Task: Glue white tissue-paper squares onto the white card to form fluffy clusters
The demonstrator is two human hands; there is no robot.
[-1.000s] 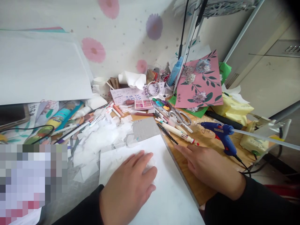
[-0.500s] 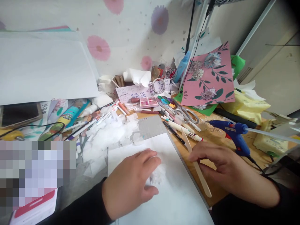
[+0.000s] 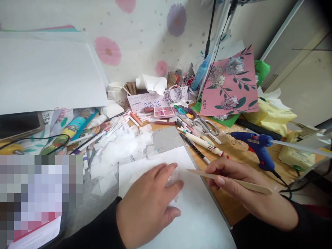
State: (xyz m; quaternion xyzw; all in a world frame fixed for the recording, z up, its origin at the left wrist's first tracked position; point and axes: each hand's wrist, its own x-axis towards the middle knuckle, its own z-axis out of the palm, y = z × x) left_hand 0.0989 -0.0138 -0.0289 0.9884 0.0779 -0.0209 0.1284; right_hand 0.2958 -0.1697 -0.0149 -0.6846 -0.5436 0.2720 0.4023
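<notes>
Right hand (image 3: 242, 196) pinches the wooden craft stick (image 3: 246, 184), tip over the paper's (image 3: 197, 214) right edge, facing the splayed left hand (image 3: 150, 204).

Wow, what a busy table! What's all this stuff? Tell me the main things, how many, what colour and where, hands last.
wooden stick: one, tan, held at right
paper sheet: one, white, front centre
crumpled piece: at least one, whitish, on the paper sheet, partly hidden
paper scraps: many, white, left of centre
glue gun: one, blue, right
pens and markers: many, mixed colours, mid-table
palette box: one, pink, back centre
flower card: one, pink, back right
bottle: one, blue, beside the flower card
paper cups: a stack, mostly white, back left
left hand: one, bare, over the crumpled piece
right hand: one, bare, gripping the wooden stick
</notes>
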